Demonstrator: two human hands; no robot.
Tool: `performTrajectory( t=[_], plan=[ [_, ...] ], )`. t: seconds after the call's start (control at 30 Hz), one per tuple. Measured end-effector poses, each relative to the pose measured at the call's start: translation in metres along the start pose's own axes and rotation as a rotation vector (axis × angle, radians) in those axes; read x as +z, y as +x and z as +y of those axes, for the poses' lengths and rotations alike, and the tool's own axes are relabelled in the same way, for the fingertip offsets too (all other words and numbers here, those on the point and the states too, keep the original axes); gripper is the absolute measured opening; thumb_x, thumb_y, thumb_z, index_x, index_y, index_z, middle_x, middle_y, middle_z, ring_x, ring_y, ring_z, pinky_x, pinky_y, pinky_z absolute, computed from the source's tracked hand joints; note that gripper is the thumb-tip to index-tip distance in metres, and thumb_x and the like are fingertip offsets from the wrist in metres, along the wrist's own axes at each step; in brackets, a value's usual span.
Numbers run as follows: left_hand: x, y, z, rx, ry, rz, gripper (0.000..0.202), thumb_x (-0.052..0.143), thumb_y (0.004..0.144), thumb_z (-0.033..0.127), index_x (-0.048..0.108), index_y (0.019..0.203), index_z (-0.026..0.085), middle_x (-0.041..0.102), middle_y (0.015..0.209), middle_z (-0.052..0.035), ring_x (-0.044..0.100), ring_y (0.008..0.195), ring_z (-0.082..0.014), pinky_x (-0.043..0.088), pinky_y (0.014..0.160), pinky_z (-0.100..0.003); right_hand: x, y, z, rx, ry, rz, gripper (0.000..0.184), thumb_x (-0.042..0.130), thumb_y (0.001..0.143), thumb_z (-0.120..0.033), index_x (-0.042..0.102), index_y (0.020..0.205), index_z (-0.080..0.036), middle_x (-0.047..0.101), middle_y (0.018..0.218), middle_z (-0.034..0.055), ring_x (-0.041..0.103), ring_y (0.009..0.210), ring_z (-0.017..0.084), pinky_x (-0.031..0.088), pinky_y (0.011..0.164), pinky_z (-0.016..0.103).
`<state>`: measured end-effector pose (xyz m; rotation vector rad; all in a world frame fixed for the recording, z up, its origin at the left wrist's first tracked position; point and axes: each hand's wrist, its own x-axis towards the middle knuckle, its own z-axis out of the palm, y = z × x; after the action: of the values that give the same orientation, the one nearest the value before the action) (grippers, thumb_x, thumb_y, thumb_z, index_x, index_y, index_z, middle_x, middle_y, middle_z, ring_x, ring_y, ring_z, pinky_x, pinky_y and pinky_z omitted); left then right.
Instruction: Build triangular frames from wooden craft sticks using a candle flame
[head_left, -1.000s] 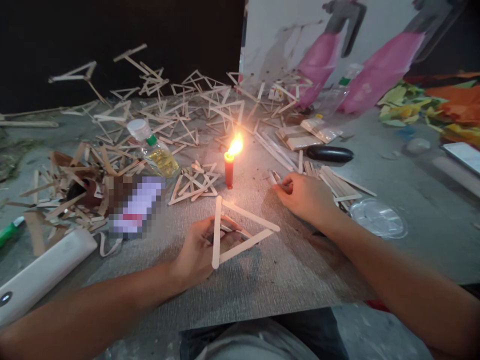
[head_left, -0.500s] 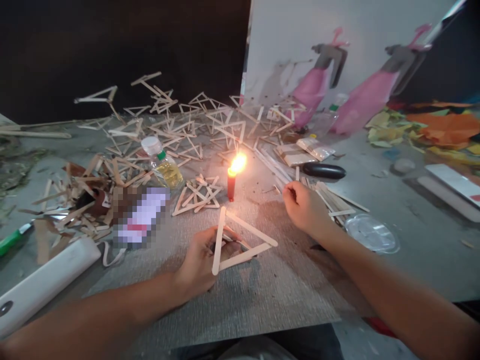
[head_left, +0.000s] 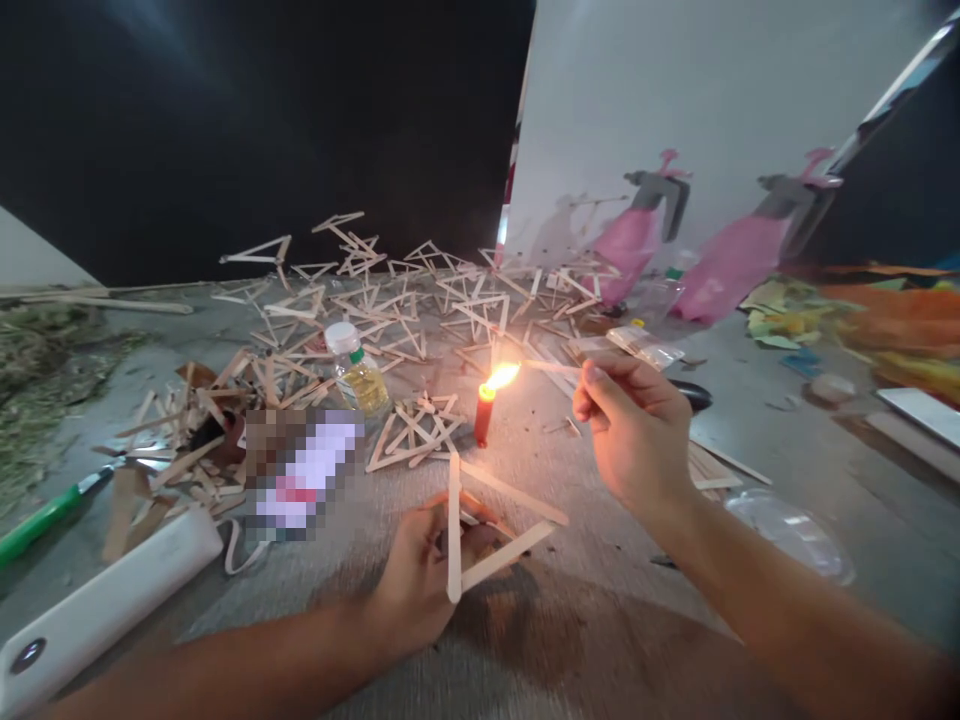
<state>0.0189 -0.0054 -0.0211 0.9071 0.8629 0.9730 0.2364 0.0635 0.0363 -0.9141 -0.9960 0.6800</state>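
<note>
My left hand (head_left: 424,575) grips a triangle of wooden craft sticks (head_left: 491,525) and holds it tilted up off the grey mat (head_left: 525,640). My right hand (head_left: 637,425) is raised and pinches a thin pale stick (head_left: 551,366), whose far end reaches into the flame of a short red candle (head_left: 484,412). The candle stands upright on the mat, just beyond the triangle.
Several stick triangles (head_left: 412,430) lie piled behind the candle. A small bottle of yellow liquid (head_left: 358,375) stands to its left. A white oblong device (head_left: 97,610) lies at front left, a clear plastic lid (head_left: 791,520) at right, and loose sticks (head_left: 712,465) under my right wrist.
My right hand picked a thin stick up from the pile and lifted it to the candle flame. The camera tilted upward. My left hand kept hold of the triangle.
</note>
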Motion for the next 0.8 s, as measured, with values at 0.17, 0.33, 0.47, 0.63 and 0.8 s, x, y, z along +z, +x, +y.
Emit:
performTrajectory(
  t=[0.17,0.33,0.47,0.63,0.8],
  plan=[
    [-0.002,0.000,-0.002,-0.004,0.064,0.014,0.029,0.092,0.074,0.036,0.072,0.079,0.016,0.066,0.066,-0.0010,0.059,0.058,-0.0128,0.049,0.058,-0.025,0.002,-0.014,0.025,0.020,0.084,0.007,0.010,0.076,0.084,-0.021,0.078,0.092,-0.025,0.068,0.069,-0.0018,0.062,0.061,0.012,0.049,0.054,0.026],
    [-0.010,0.000,-0.014,-0.077,0.101,0.025,0.026,0.091,0.074,0.029,0.071,0.087,0.017,0.070,0.072,-0.0017,0.061,0.058,-0.0127,0.047,0.054,-0.022,-0.008,-0.023,0.039,0.048,0.058,-0.015,0.011,0.077,0.087,-0.023,0.081,0.097,-0.026,0.076,0.078,0.0006,0.070,0.067,0.013,0.055,0.057,0.026],
    [-0.014,0.000,-0.018,-0.100,0.129,-0.008,0.028,0.087,0.081,0.035,0.070,0.091,0.016,0.073,0.077,-0.0052,0.066,0.063,-0.0149,0.050,0.057,-0.023,-0.009,-0.022,0.041,0.076,0.059,-0.022,0.011,0.078,0.088,-0.024,0.082,0.098,-0.027,0.078,0.079,0.0010,0.072,0.068,0.014,0.058,0.059,0.027],
    [-0.015,0.001,-0.019,-0.130,0.064,-0.041,0.026,0.084,0.085,0.035,0.068,0.095,0.017,0.074,0.080,-0.0052,0.065,0.061,-0.0138,0.053,0.063,-0.026,-0.006,-0.022,0.039,0.105,0.069,-0.042,0.012,0.079,0.087,-0.024,0.083,0.098,-0.027,0.079,0.079,0.0020,0.074,0.068,0.014,0.061,0.059,0.026],
    [-0.011,0.001,-0.016,-0.151,0.025,-0.048,0.030,0.085,0.082,0.038,0.068,0.095,0.018,0.074,0.075,-0.0053,0.071,0.067,-0.0187,0.054,0.061,-0.026,-0.007,-0.022,0.037,0.123,0.080,-0.053,0.012,0.079,0.088,-0.024,0.083,0.099,-0.028,0.078,0.081,0.0012,0.074,0.071,0.013,0.061,0.061,0.025]
  ],
)
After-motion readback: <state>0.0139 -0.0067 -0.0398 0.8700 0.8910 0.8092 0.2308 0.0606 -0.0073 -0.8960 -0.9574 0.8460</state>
